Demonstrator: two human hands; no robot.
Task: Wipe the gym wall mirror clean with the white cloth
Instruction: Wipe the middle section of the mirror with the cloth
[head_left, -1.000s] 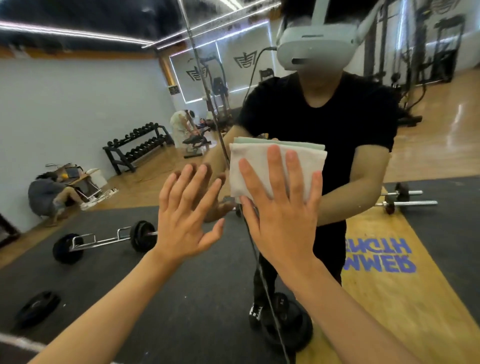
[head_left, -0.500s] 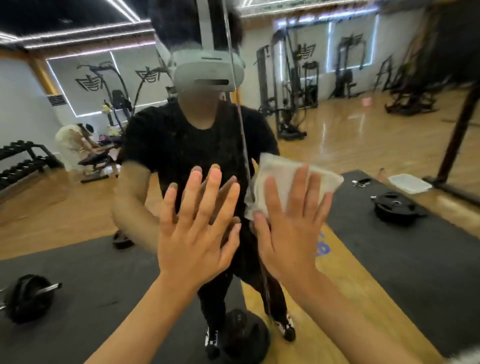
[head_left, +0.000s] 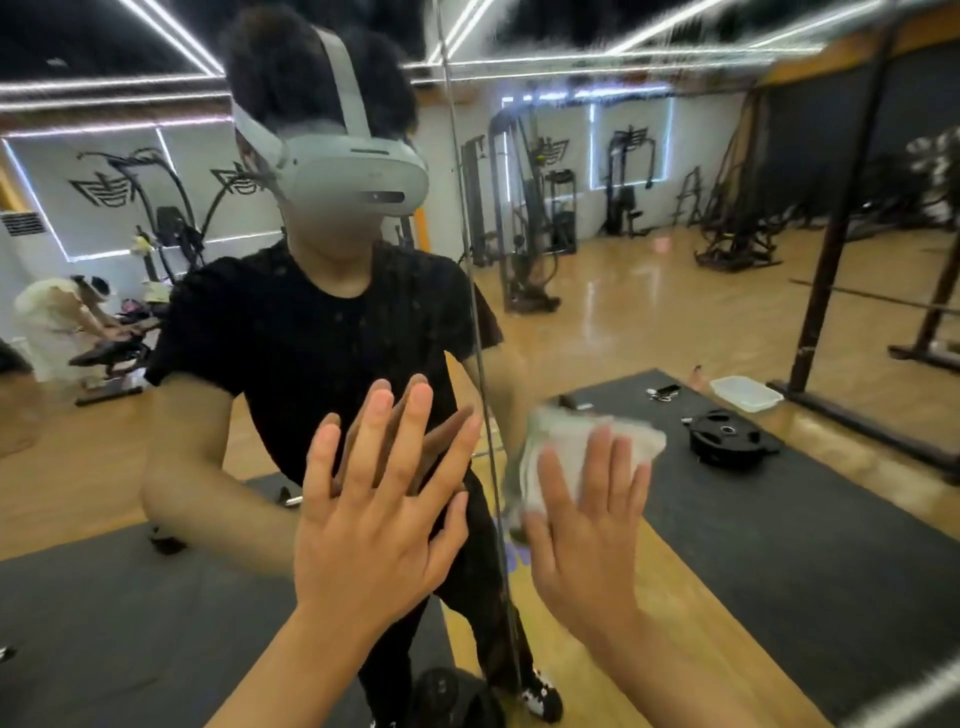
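The white cloth is a folded pad, blurred in this view, pinned flat to the mirror beneath the fingertips of the right hand and showing above them. Judged soft, light and limp, it has no stiffness of its own. It would bunch or slip on smooth glass unless pressure is spread across it, so the sound hold is a flat palm and fingers over its centre, as here. The right hand's fingers are straight and splayed, pressing and not pinching. The left hand lies just beside it, also flat with fingers spread, apparently bracing on the bare glass and holding nothing. A vertical panel seam runs between the two hands. Writing: blue floor lettering reflected just beside the right wrist is mostly hidden and unreadable. The reflected wall emblems carry no legible words, and no brand can be read on the headset.
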